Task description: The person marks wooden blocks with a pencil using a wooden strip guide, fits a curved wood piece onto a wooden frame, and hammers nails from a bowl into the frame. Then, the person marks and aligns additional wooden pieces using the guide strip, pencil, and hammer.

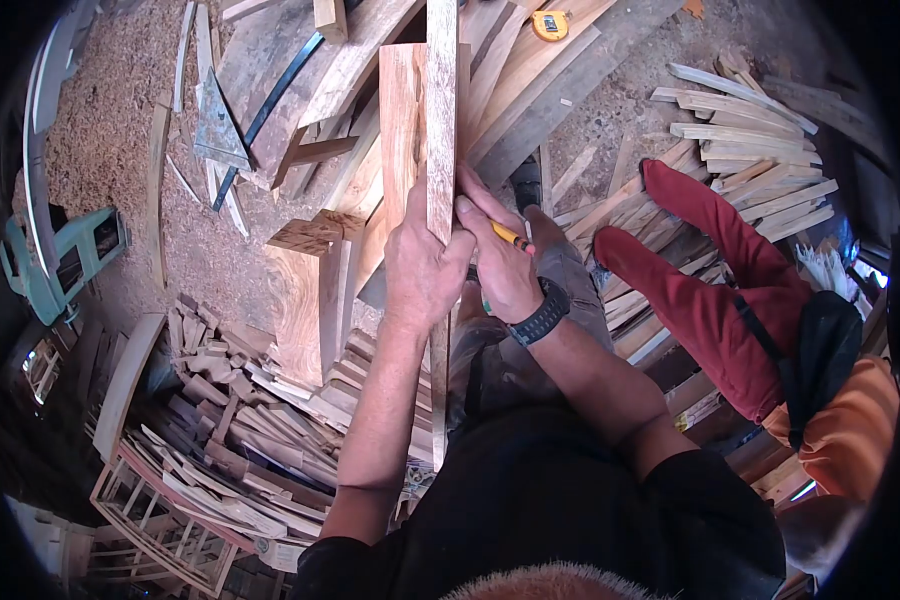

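A long, narrow wooden strip [442,120] runs from the top of the head view down towards my body. My left hand [425,265] is closed around it, with the thumb lying across its face. Against the strip's right side is my right hand [505,265], its fingers curled and a yellow pencil [511,236] with a reddish end held in it. Behind the strip stands a wider board [401,130] with brown grain. A dark watch is on my right wrist. The undersides of both hands' grips are hidden.
A yellow tape measure [550,25] lies on planks at the top. A metal triangle [220,125] rests at upper left, near a green plastic stool [65,262]. Wood offcuts [240,400] pile at lower left. A person in red trousers [700,320] sits close on the right beside stacked wood strips.
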Available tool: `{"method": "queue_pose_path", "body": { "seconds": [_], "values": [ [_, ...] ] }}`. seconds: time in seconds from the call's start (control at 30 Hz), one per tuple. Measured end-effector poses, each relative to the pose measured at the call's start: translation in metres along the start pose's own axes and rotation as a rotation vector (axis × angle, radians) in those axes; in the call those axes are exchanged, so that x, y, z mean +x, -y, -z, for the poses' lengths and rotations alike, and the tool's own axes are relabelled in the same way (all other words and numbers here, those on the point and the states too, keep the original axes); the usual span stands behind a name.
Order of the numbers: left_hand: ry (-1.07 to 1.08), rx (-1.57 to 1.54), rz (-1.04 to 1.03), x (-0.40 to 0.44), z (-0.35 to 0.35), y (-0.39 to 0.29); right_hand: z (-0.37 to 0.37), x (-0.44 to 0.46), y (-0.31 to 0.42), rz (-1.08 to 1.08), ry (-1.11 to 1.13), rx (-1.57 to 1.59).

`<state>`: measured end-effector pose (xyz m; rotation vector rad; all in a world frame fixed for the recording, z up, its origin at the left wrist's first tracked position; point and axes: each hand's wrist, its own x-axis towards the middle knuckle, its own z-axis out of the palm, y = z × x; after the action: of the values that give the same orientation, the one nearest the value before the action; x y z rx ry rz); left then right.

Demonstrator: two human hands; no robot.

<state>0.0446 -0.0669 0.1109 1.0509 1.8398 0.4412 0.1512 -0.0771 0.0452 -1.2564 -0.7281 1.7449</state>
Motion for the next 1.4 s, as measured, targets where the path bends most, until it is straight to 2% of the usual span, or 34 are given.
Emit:
{"method": "queue_pose_path", "body": {
  "seconds": [0.47, 0.53, 0.57, 0.6, 0.63, 0.73, 0.87, 0.9, 0.97, 1.1, 1.17, 1.3, 1.37, 1.4],
  "values": [
    [-0.034, 0.051, -0.033, 0.0, -0.002, 0.004, 0.012, 0.002, 0.018, -0.12, 0.035, 0.049],
    [-0.047, 0.042, -0.079, -0.001, -0.001, 0.004, 0.017, 0.003, 0.026, -0.287, -0.063, 0.196],
    [-0.049, 0.042, -0.078, -0.001, -0.001, 0.003, 0.018, 0.008, 0.037, -0.323, -0.162, 0.136],
    [-0.036, 0.032, -0.018, -0.002, -0.001, 0.001, 0.025, 0.012, 0.039, -0.324, -0.159, 0.134],
    [-0.024, 0.022, 0.042, -0.002, 0.0, -0.001, 0.037, 0.018, 0.04, -0.237, -0.213, 0.146],
    [-0.034, 0.102, 0.045, -0.001, -0.001, -0.001, 0.062, 0.037, 0.069, 0.054, -0.289, 0.139],
    [-0.057, 0.094, -0.022, 0.0, -0.002, 0.008, 0.089, 0.087, 0.13, 0.4, -0.044, -0.092],
    [-0.044, 0.103, -0.012, -0.001, -0.001, 0.005, 0.08, 0.093, 0.158, 0.395, -0.038, -0.095],
    [-0.032, 0.107, -0.009, -0.001, -0.001, 0.003, 0.062, 0.103, 0.209, 0.592, 0.345, -0.321],
    [-0.035, 0.113, -0.004, 0.0, -0.003, 0.006, 0.011, 0.139, 0.219, 0.558, 0.199, -0.493],
    [-0.034, 0.106, -0.009, 0.0, -0.005, 0.007, 0.0, 0.147, 0.227, 0.599, 0.437, -0.668],
    [-0.084, 0.1, -0.02, 0.001, -0.007, 0.01, -0.017, 0.148, 0.233, 0.503, 0.465, -0.788],
    [-0.086, 0.095, -0.023, 0.001, -0.007, 0.012, -0.018, 0.15, 0.232, 0.655, 0.486, -0.855],
    [-0.091, 0.091, -0.034, 0.001, -0.007, 0.013, -0.017, 0.152, 0.233, 0.656, 0.485, -0.851]
  ]
}}
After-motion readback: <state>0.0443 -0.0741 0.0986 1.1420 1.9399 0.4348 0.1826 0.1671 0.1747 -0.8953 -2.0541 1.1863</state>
